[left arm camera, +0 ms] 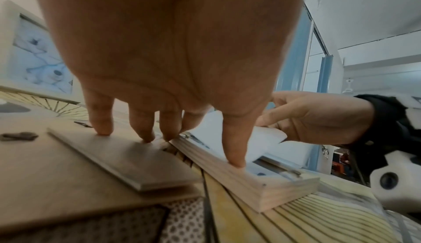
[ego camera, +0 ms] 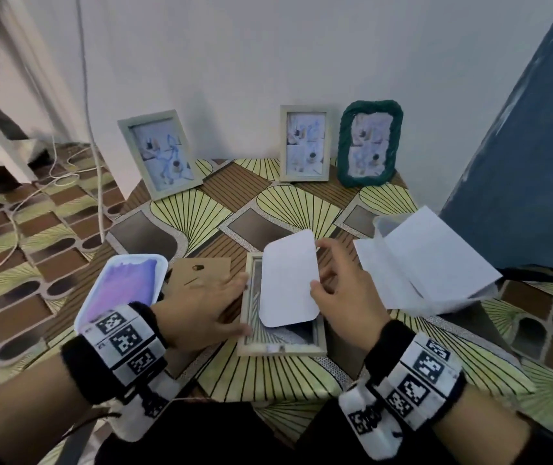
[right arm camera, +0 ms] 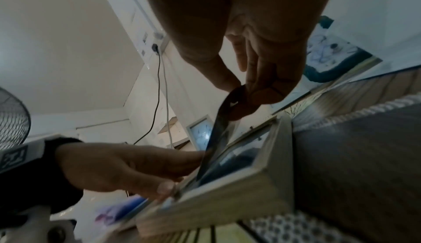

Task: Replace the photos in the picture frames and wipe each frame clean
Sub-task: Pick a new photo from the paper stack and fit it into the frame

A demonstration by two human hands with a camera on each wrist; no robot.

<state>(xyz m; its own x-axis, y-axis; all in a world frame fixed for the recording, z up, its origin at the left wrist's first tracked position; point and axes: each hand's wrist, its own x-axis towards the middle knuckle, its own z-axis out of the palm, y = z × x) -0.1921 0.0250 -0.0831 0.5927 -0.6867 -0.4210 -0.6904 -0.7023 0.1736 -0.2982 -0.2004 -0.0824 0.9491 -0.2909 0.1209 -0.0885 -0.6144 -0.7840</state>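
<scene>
We sit at a table (ego camera: 181, 213) covered in a patterned yellow and brown cloth, pushed against a pale wall, with a blue surface (ego camera: 520, 156) rising at the right. Flat on the cloth in front of us lies an open frame (ego camera: 280, 349), face down, its back removed. Our left hand (ego camera: 201, 303) steadies it from the left: the fingers are straight and spread, the thumb (left arm camera: 234, 149) pressing on the frame's left rail, while the other fingertips rest on the cardboard backing board (ego camera: 201, 273) that lies just beside the frame. Our right hand (ego camera: 345, 290) holds a photo (ego camera: 288, 280), white back toward us, pinched at its right edge between thumb and curled fingers. The photo is tilted, with its lower end down inside the frame's opening and its upper end lifted above the top rail. In the right wrist view the sheet runs from the pinch down into the frame's recess.

To the left of the backing board sits a white tray with a purple cloth (ego camera: 124, 286) in it. To the right of our right hand lies a loose stack of white sheets (ego camera: 429, 263). Three frames stand against the wall with photos in them: a pale frame on the left (ego camera: 157, 152), a pale frame in the middle (ego camera: 305, 144), and a green frame (ego camera: 370, 142) just beside it.
</scene>
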